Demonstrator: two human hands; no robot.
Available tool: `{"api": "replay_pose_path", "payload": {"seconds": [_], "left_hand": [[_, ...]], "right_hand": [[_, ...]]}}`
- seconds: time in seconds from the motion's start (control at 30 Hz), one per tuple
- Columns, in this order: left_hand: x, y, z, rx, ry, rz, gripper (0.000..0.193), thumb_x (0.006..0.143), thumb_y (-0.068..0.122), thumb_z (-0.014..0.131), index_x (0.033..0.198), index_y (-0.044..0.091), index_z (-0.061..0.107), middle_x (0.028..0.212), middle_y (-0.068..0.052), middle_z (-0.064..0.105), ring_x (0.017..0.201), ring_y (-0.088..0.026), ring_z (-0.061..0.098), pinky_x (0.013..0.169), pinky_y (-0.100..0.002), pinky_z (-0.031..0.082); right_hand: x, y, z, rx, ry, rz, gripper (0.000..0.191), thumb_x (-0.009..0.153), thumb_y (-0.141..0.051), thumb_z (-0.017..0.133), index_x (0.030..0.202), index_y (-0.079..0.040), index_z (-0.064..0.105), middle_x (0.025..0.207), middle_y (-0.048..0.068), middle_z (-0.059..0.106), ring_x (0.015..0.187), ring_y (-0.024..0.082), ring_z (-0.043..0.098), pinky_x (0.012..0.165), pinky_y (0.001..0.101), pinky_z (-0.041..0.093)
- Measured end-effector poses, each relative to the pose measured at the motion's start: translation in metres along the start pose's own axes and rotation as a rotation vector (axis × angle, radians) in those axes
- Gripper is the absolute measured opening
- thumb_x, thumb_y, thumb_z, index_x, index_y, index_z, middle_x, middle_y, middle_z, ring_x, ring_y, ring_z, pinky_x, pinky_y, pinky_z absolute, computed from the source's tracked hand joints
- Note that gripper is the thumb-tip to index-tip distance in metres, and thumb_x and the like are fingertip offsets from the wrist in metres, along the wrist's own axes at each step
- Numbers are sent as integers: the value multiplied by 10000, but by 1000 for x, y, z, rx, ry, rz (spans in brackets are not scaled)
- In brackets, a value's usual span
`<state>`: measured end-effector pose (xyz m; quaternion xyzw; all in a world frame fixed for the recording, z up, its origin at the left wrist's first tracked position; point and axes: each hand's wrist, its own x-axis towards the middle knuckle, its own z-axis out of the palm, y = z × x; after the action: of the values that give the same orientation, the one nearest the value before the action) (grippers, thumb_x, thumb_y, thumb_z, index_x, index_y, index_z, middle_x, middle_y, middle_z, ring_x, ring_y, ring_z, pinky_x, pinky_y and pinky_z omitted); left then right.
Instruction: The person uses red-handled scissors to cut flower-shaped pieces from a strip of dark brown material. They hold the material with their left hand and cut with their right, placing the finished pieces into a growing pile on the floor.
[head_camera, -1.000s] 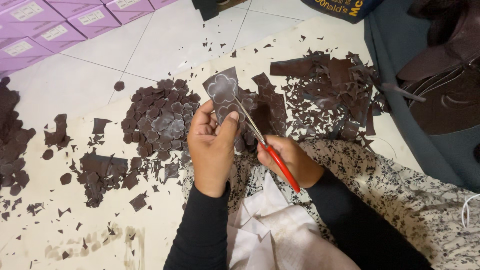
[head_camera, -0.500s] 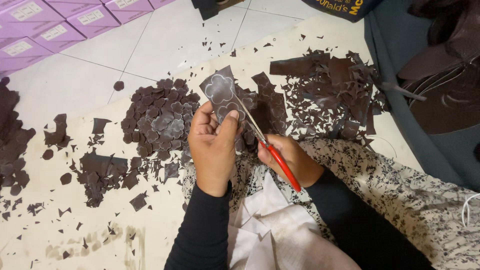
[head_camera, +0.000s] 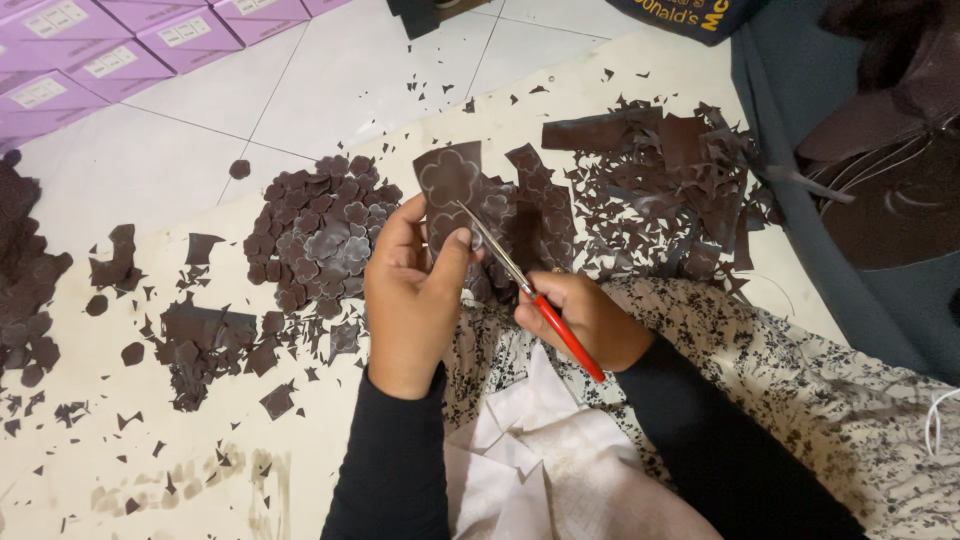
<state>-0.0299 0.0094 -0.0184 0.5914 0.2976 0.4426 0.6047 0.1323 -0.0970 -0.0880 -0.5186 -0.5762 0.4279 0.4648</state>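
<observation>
Left hand (head_camera: 412, 300) pinched a dark brown sheet piece (head_camera: 447, 180) between thumb and fingers, thumb pressed on the near face just below a flower outline traced on it in pale line; piece held upright-ish above the lap, top edge toward the floor mat. Right hand (head_camera: 585, 318) was closed around the red handles of small scissors (head_camera: 520, 280), fingers curled tight; blades ran up-left to the sheet and met it beside the left thumb. Blade gap at the tip: couldn't tell (too thin, dark on dark). Both forearms in black sleeves (head_camera: 395, 470), over a speckled black-and-cream garment (head_camera: 800, 380) and a pale pink cloth (head_camera: 530, 470) on the lap. Just beyond the left hand lay a heap of cut flower shapes (head_camera: 320, 230), same brown, overlapping each other. Behind the sheet piece and to its right: larger uncut strips and scrap offcuts (head_camera: 650, 180), jumbled, some touching the garment's edge. Left of the flower heap, a smaller pile of irregular brown scraps (head_camera: 200, 340) and loose flecks over the cream mat (head_camera: 150, 470). Another brown pile (head_camera: 25, 270) at far left edge, cut off by the frame. White tiled floor (head_camera: 330, 80) above the mat; lilac boxes (head_camera: 110, 45) lined up top left, well apart from the hands. Dark grey fabric (head_camera: 800, 130) at right.
</observation>
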Motion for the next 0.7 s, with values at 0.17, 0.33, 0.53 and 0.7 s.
{"api": "replay_pose_path", "payload": {"seconds": [0.17, 0.33, 0.53, 0.7], "left_hand": [[0, 6, -3, 90, -10, -60, 439, 952, -43, 622, 1379, -51, 518, 1078, -88, 712, 909, -89, 685, 798, -238, 596], [2, 2, -5, 43, -6, -66, 465, 946, -60, 622, 1394, -64, 497, 1059, -98, 721, 874, -91, 682, 766, -233, 582], [3, -3, -8, -18, -3, -70, 458, 940, -75, 630, 1381, -67, 506, 995, -98, 710, 837, -91, 675, 750, -227, 574], [4, -6, -9, -73, -21, -77, 427, 942, -67, 631, 1348, -63, 501, 1009, -94, 716, 835, -91, 675, 746, -224, 571]], "right_hand": [[1, -1, -1, -40, -31, 36, 433, 1008, -487, 568, 861, -80, 548, 657, -46, 473, 600, 68, 442, 558, 272, 419], [2, -1, -3, -62, -22, 60, 434, 993, -489, 580, 848, -80, 575, 634, -50, 455, 593, 61, 434, 547, 270, 413], [1, 0, -3, -35, -27, 112, 421, 985, -469, 594, 837, -75, 586, 627, -56, 449, 590, 51, 423, 532, 268, 401], [1, 5, -2, 6, -49, 57, 403, 1003, -456, 593, 874, -76, 569, 669, -61, 474, 613, 52, 439, 562, 257, 419]]}}
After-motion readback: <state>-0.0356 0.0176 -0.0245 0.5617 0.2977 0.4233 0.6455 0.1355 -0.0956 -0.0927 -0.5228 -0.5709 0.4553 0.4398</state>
